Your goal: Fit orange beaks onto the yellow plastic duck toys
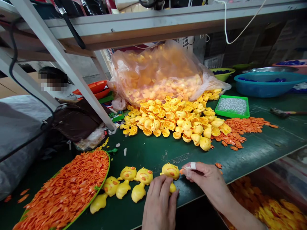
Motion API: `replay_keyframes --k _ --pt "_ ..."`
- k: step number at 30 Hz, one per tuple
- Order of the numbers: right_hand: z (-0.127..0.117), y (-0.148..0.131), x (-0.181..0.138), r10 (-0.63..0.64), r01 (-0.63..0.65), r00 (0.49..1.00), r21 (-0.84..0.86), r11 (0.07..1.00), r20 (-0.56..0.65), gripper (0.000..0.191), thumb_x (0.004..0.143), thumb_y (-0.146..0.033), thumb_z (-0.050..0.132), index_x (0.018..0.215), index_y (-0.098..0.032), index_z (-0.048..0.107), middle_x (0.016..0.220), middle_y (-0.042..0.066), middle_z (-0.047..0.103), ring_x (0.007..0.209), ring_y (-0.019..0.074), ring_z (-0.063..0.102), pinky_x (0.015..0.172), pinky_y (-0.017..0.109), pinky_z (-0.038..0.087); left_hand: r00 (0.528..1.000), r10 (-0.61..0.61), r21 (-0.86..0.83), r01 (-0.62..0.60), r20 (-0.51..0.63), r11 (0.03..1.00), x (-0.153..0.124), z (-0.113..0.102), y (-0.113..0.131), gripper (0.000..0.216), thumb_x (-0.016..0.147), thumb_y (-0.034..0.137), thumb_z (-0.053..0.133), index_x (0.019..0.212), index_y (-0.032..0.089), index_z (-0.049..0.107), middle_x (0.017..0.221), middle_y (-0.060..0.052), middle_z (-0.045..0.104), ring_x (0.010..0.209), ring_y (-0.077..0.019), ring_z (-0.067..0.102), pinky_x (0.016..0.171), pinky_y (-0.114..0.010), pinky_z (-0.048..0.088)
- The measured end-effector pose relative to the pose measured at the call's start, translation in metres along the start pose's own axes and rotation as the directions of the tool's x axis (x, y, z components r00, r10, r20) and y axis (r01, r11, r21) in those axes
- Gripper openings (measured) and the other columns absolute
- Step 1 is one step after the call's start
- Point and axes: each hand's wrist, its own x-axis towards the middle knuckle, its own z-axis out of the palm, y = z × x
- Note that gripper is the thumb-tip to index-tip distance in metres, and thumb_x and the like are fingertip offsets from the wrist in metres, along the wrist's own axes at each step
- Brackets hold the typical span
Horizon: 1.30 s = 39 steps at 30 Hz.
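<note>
Several yellow plastic duck figures lie in a row along the green table, among them one duck figure [142, 184] to the left of my hands. My left hand [159, 199] is curled over the rightmost duck figure [170, 171], hiding much of its body. Close to that duck's right side, my right hand [200, 174], with white tape on a finger, pinches a small orange plastic piece [182, 171]. Another orange piece [218, 165] rests on the table just beyond the right hand.
A heap of yellow shells [177, 121] spills from a clear bag [158, 70]. Orange pieces fill a green-rimmed tray [109, 159] at left; more orange pieces [240, 127] lie at right. Nearby are a green tray [247, 113], a blue basin [261, 88] and a shelf post [79, 83]. A person sits beyond.
</note>
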Motion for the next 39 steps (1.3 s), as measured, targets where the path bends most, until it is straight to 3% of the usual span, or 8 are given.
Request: replay_keyframes --k 5,12,18,23,26,31,34,39 --pt "0.006 0.009 0.004 -0.098 0.098 0.995 -0.039 0.994 -0.002 0.013 0.076 -0.034 0.064 0.076 -0.023 0.072 0.079 0.001 0.071 0.077 0.0190 0.064 0.073 0.027 0.050 1.000 0.020 -0.014 -0.020 0.018 1.000 -0.014 0.000 -0.005 0.044 0.087 0.024 0.053 0.129 0.018 0.043 0.116 -0.011 0.060 0.107 -0.0184 0.058 0.090 -0.030 0.052" --pt "0.006 0.005 0.006 -0.130 0.141 0.985 -0.090 0.986 0.110 0.011 0.079 -0.028 0.062 0.079 -0.023 0.072 0.078 0.000 0.070 0.076 0.0164 0.063 0.069 0.024 0.047 0.987 -0.160 -0.033 0.160 0.016 0.987 -0.019 0.012 0.002 0.052 0.090 0.023 0.043 0.140 0.020 0.030 0.126 -0.013 0.050 0.116 -0.0207 0.052 0.095 -0.036 0.049" --pt "0.000 -0.013 0.017 -0.215 0.293 0.942 -0.318 0.902 0.257 0.016 0.080 -0.018 0.056 0.071 -0.019 0.069 0.072 0.000 0.067 0.069 0.0138 0.060 0.064 0.022 0.042 0.989 -0.042 -0.067 0.052 0.141 0.996 -0.010 -0.002 0.000 0.051 0.088 0.018 0.045 0.138 0.017 0.034 0.125 -0.015 0.051 0.115 -0.0208 0.053 0.095 -0.036 0.049" --pt "0.000 -0.026 0.034 -0.124 0.303 0.912 -0.442 0.844 0.390 0.011 0.077 -0.019 0.060 0.068 -0.020 0.067 0.067 -0.002 0.066 0.065 0.0133 0.059 0.060 0.021 0.040 0.993 -0.013 -0.007 0.014 0.117 1.000 -0.007 -0.005 -0.002 0.053 0.087 0.019 0.048 0.138 0.015 0.035 0.122 -0.015 0.056 0.110 -0.0228 0.056 0.092 -0.039 0.051" --pt "-0.004 -0.028 0.030 -0.183 0.484 0.858 -0.634 0.603 0.480 0.018 0.083 -0.017 0.054 0.067 -0.019 0.063 0.066 0.000 0.063 0.062 0.0153 0.056 0.057 0.025 0.037 0.994 0.006 0.023 -0.009 0.110 1.000 -0.007 -0.004 -0.002 0.054 0.086 0.019 0.048 0.138 0.014 0.035 0.119 -0.015 0.058 0.109 -0.0234 0.057 0.091 -0.040 0.051" --pt "-0.016 -0.019 0.015 -0.392 0.790 0.601 -0.590 0.166 0.696 0.024 0.081 -0.003 0.046 0.086 -0.020 0.062 0.082 0.005 0.063 0.079 0.0205 0.057 0.072 0.030 0.038 0.988 0.017 -0.002 -0.016 0.152 1.000 -0.008 -0.006 -0.003 0.054 0.086 0.015 0.044 0.139 0.013 0.031 0.117 -0.016 0.056 0.108 -0.0210 0.057 0.092 -0.037 0.051" --pt "-0.016 -0.017 0.017 -0.383 0.817 0.565 -0.560 0.136 0.731 0.025 0.079 -0.002 0.047 0.088 -0.019 0.062 0.084 0.005 0.063 0.080 0.0202 0.057 0.072 0.030 0.037 0.984 0.030 -0.013 -0.028 0.175 1.000 -0.009 -0.006 -0.004 0.056 0.086 0.013 0.044 0.140 0.013 0.029 0.117 -0.015 0.055 0.108 -0.0200 0.056 0.092 -0.035 0.051" --pt "-0.005 -0.027 0.038 -0.151 0.810 0.569 -0.520 0.271 0.808 0.024 0.080 -0.004 0.047 0.066 -0.019 0.060 0.064 0.000 0.061 0.059 0.0148 0.053 0.054 0.027 0.028 0.984 0.040 -0.016 -0.038 0.173 0.999 -0.011 -0.002 -0.008 0.061 0.085 0.012 0.045 0.142 0.014 0.024 0.118 -0.015 0.057 0.109 -0.0212 0.057 0.091 -0.035 0.051"
